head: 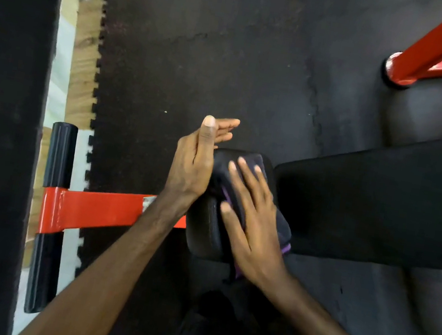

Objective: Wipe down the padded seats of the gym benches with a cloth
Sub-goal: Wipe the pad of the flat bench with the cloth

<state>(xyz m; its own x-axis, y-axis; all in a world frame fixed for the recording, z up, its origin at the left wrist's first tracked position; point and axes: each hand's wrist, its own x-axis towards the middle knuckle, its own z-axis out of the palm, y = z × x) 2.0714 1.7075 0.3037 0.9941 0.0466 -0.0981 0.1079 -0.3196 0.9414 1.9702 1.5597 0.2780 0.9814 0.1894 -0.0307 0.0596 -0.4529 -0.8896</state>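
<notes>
1. Right hand (256,226) presses flat, fingers spread, on the dark cloth (246,168) covering the small seat pad (203,231).
2. Left hand (194,163) stands edge-on, fingers straight, at the pad's left edge.
3. Bare rubber floor mat (233,52) lies beyond; long bench pad (382,209) adjoins right.

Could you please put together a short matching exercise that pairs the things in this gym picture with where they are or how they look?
Things:
1. right hand
2. left hand
3. cloth
4. red frame bar

Descriptions:
A. dark with a purple edge, lying on the small seat pad
B. pressed flat on the cloth, fingers spread
C. runs left from under the pad to a crossbar with black ends
D. held edge-on beside the pad, fingers straight

Pairs: 1-B, 2-D, 3-A, 4-C
</notes>
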